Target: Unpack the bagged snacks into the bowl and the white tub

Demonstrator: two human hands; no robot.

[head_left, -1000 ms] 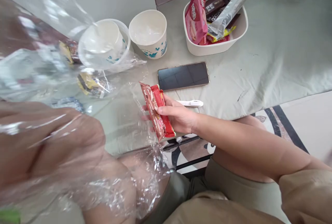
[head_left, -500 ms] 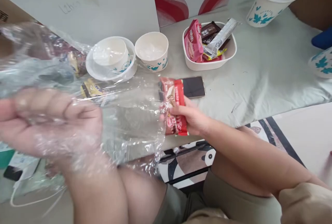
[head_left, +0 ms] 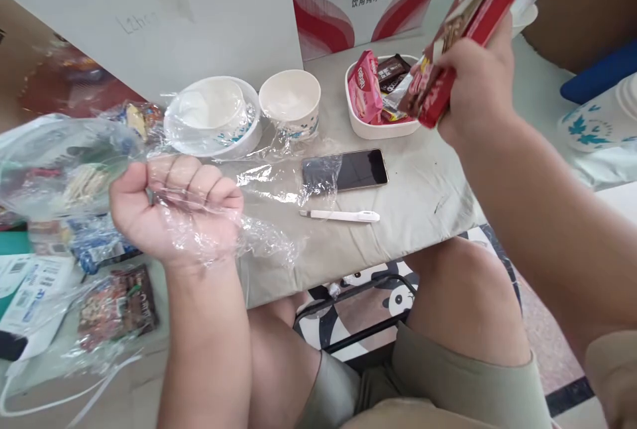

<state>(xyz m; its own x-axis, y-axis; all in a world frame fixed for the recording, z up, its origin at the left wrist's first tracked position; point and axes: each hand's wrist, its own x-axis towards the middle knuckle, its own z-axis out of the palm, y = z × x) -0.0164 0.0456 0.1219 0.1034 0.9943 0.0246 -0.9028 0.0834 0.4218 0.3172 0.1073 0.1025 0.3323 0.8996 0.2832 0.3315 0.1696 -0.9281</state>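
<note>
My left hand (head_left: 184,213) is closed with its palm side up, gripping a crumpled clear plastic bag (head_left: 263,183) that trails right across the table. My right hand (head_left: 478,77) is raised at the upper right, fingers wrapped round red and brown wafer packets (head_left: 490,14). Below and left of those packets stands a white plastic tub (head_left: 381,131), partly covered by them. In it lie a pink snack packet (head_left: 367,87) and dark wrapped bars (head_left: 394,71). A phone (head_left: 365,169) lies mid-table, its left part under the film. Nearer me is a slim white cutter (head_left: 343,215).
Paper cups (head_left: 290,94) and a white bowl (head_left: 239,145) stand before a white carton (head_left: 223,11). At left are a plastic container (head_left: 119,137), snack packs (head_left: 119,306) and a white cable (head_left: 99,382). More cups (head_left: 592,127) stand at right, beside something blue (head_left: 597,77).
My right hand has carried the wafer packets away from the plastic bag, up and right past the tub. My left hand has shifted right with the bag, uncovering the cutter.
</note>
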